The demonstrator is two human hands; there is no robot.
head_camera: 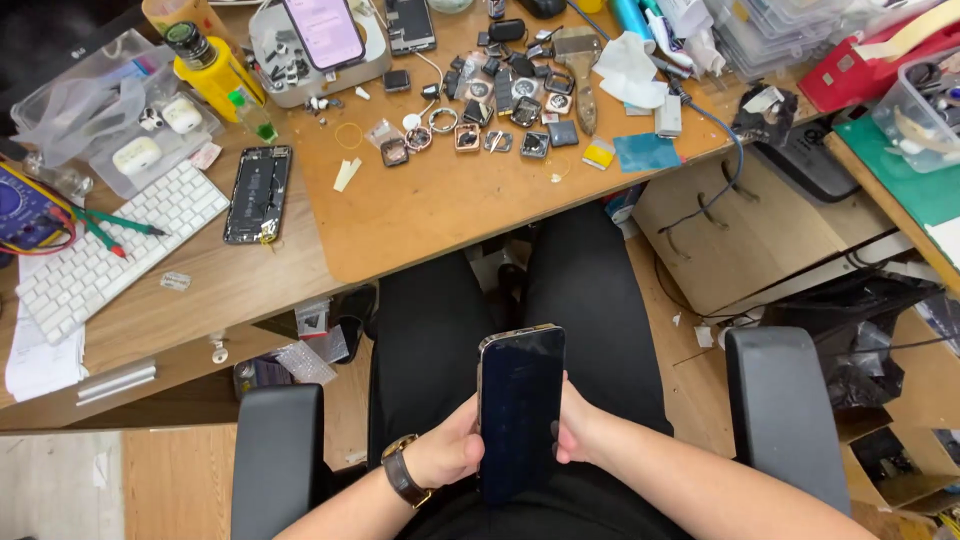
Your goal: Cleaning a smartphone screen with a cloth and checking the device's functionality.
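I hold a dark smartphone (520, 410) with a gold-coloured frame upright over my lap, its black screen facing me. My left hand (447, 452), with a brown watch on the wrist, grips its left edge. My right hand (575, 425) wraps around its right edge and back. I sit in a chair with black armrests (277, 455), pulled back from the wooden desk (440, 200).
On the desk lie an opened phone chassis (257, 194), a white keyboard (105, 245), a yellow bottle (212, 72), a lit phone (323, 30) on a tray, several small watch cases (505, 105), a brush and a multimeter (25, 205). A cable hangs off the right edge beside a wooden cabinet (740, 235).
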